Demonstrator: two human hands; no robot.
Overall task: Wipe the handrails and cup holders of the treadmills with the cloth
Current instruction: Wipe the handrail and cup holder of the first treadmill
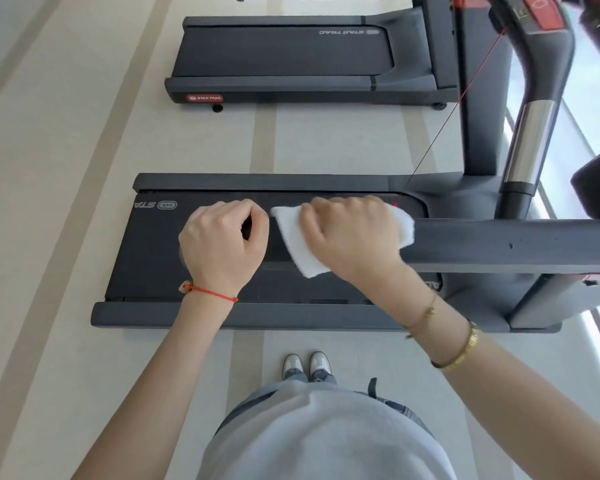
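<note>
My right hand (349,233) grips the white cloth (300,249), wrapped over the end of the near treadmill's dark handrail (506,245) at centre frame. My left hand (224,239) curls round the handrail's tip just left of the cloth. A second treadmill (291,60) stands at the top of the frame.

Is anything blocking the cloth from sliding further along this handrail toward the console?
Nothing visible. The right hand holds the cloth around the handrail, whose dark surface runs bare to the right edge of view.
</note>
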